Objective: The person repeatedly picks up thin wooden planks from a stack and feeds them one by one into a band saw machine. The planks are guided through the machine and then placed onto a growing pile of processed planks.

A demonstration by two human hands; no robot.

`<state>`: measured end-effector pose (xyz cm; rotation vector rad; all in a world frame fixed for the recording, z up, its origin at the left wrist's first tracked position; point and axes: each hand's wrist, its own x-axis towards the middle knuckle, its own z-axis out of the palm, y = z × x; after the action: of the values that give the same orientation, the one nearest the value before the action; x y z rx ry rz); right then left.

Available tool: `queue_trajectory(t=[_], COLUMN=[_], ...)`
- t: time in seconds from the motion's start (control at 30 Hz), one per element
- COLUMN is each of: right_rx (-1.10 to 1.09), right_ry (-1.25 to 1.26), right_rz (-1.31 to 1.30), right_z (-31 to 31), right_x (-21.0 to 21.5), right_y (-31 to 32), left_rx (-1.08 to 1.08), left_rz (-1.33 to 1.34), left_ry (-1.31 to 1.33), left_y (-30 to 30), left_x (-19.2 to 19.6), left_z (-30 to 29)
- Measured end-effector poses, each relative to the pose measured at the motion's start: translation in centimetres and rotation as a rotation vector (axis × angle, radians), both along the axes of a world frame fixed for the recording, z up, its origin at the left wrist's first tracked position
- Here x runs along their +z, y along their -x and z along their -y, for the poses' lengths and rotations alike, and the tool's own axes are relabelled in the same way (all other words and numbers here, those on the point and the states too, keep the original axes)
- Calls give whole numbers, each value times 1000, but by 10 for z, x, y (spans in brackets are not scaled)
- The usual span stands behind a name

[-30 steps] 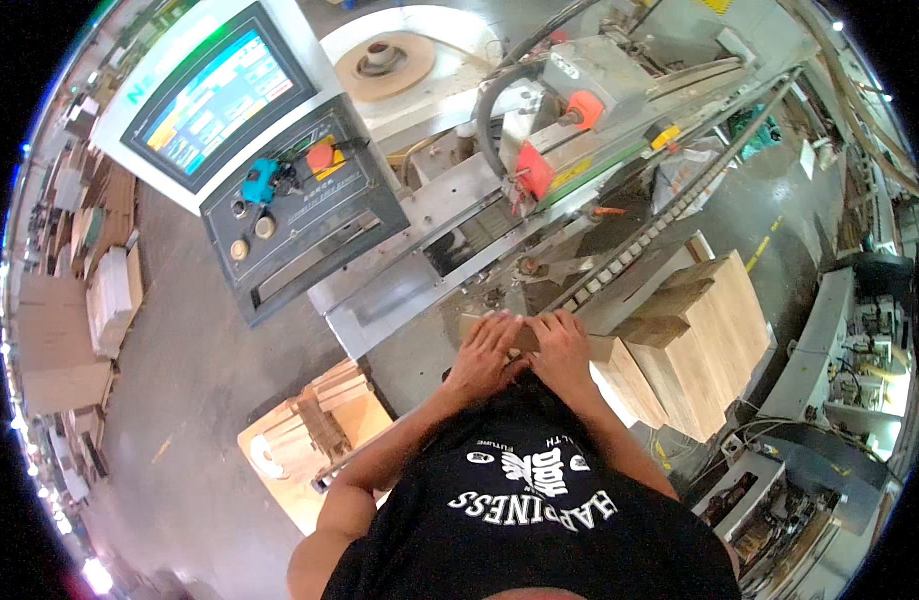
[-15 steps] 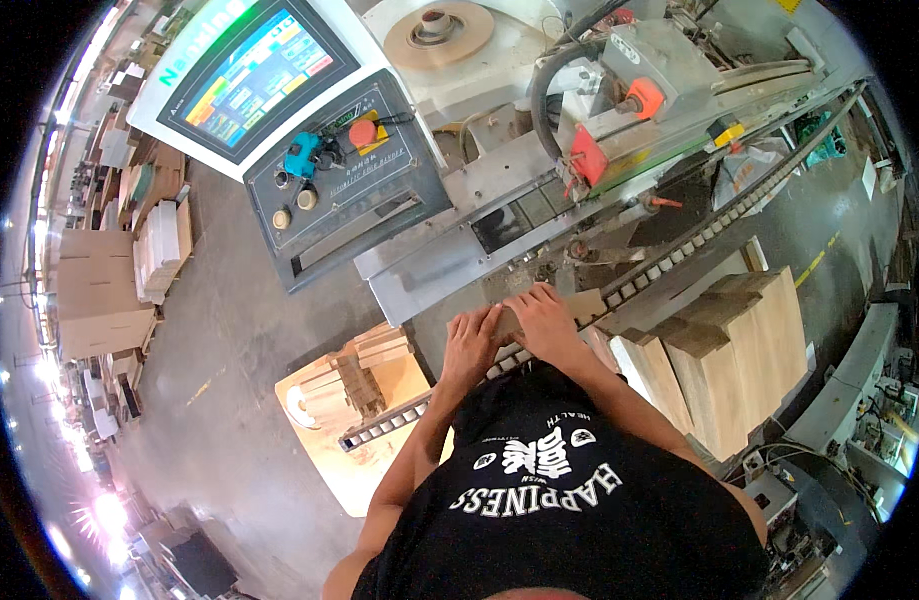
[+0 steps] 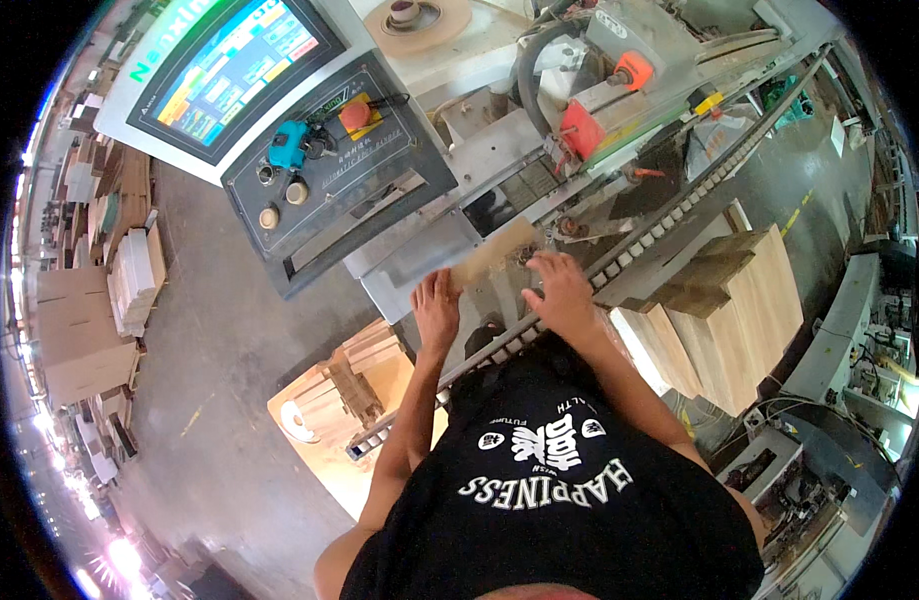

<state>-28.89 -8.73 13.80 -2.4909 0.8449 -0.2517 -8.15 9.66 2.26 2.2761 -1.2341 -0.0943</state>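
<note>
A small flat wooden board [image 3: 497, 254] lies slanted at the edge of the machine's metal infeed table [image 3: 404, 262], blurred by motion. My left hand [image 3: 436, 308] is at the board's left end, fingers stretched forward, close to or touching it; the exact contact is hard to see. My right hand [image 3: 563, 292] is just on the near side of the board's right part, with thumb and fingers spread and nothing between them. Below both hands runs the machine's roller rail [image 3: 519, 330], close against my body.
A control panel [image 3: 329, 165] with a screen stands ahead left, a teal tool [image 3: 287, 145] on it. Wooden boards [image 3: 719, 320] are stacked at right. More wood pieces [image 3: 354, 385] lie on a pallet-like board at lower left. An orange knob [image 3: 633, 70] juts from the machine.
Both hands have come apart and moved forward from the rail. The board has shifted forward to the machine's table edge, and my right hand has opened away from it.
</note>
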Motion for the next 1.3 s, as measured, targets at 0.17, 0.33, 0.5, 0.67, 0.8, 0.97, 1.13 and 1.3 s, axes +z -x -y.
queue_trajectory(t=[0.17,0.33,0.5,0.67,0.8,0.97,1.13,1.3], right_rx=[-277,-349,-249,-229,-178,-224,-299,-373], right_ry=[-800,-1284,-1332,-1370,-1333,-1230,-1203,-1096], right_rz=[118,517,707,749,824,901,1119,1191], right_z=[38,53,62,47,42,46,63,102], right_x=[-75,-124,-142,-122,-128,-131,-142,-153], right_y=[-12,-65,-123,-135,-135,-139,-140,-131], left_rx=[-22,43,194,257,367,227,170,124], left_rz=[135,210,200,225,181,227,256,284], left_ry=[38,21,91,20,-80,-135,-102,-98], left_y=[-29,-35,-37,-49,-57,-61,-45,-27], left_x=[-14,-23,-24,-38,-26,-17,-25,-33], left_z=[50,104,139,120,97,113,149,199])
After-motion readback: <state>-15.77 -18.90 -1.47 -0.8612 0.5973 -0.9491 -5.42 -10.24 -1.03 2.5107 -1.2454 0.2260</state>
